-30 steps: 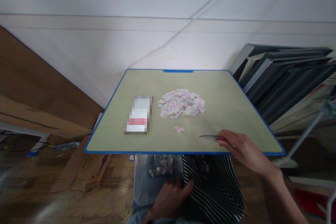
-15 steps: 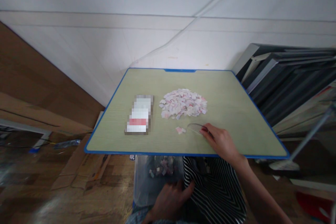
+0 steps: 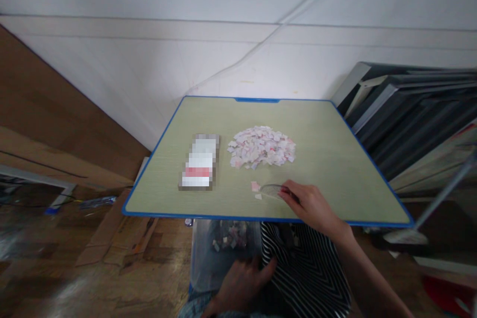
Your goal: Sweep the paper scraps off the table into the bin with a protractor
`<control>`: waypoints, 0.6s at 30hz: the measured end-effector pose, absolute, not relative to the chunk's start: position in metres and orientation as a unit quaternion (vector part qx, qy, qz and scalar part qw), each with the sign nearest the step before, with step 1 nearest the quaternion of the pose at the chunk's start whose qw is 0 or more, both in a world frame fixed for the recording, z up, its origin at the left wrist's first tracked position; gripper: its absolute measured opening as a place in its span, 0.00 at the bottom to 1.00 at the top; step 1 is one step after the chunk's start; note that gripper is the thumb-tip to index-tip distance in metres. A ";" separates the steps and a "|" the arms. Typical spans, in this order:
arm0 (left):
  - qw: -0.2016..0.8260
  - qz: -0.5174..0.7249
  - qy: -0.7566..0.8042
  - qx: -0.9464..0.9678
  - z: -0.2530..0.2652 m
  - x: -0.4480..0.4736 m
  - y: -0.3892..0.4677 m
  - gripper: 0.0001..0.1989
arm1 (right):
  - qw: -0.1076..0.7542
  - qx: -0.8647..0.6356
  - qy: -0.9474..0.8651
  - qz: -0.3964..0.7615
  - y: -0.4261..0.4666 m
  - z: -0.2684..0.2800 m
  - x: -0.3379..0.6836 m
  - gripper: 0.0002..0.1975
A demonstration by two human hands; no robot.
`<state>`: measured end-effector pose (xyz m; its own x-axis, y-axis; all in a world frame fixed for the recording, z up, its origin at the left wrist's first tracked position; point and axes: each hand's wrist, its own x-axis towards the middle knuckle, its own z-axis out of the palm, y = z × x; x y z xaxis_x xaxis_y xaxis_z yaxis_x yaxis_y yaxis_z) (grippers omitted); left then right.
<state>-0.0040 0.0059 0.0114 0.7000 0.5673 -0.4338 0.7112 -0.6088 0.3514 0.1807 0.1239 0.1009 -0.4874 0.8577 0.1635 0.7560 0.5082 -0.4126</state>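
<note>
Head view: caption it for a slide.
Right hand holding thin curved tweezers beside a pink paper scrap before a pale paper heap.

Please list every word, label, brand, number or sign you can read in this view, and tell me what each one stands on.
No text can be read anywhere in the view.
Rectangular object on the table: pixelated; only pale and red blocks show.
Pile of small pale pieces: too small to tell whether any are printed.
Two loose pieces: likewise too small.
</note>
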 end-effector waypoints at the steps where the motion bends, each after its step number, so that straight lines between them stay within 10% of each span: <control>1: 0.254 -0.138 0.361 0.887 0.011 -0.004 0.005 0.27 | 0.172 -0.472 -0.853 0.143 0.123 0.101 0.180 0.10; 18: 0.253 -0.133 0.357 0.889 0.011 -0.004 0.007 0.27 | 0.150 -0.497 -0.854 0.026 0.129 0.099 0.189 0.17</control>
<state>-0.0042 0.0065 0.0110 0.7095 0.5681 -0.4170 0.7025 -0.6165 0.3556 0.1892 0.1288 0.0990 -0.4602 0.8576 0.2296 0.8420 0.5036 -0.1934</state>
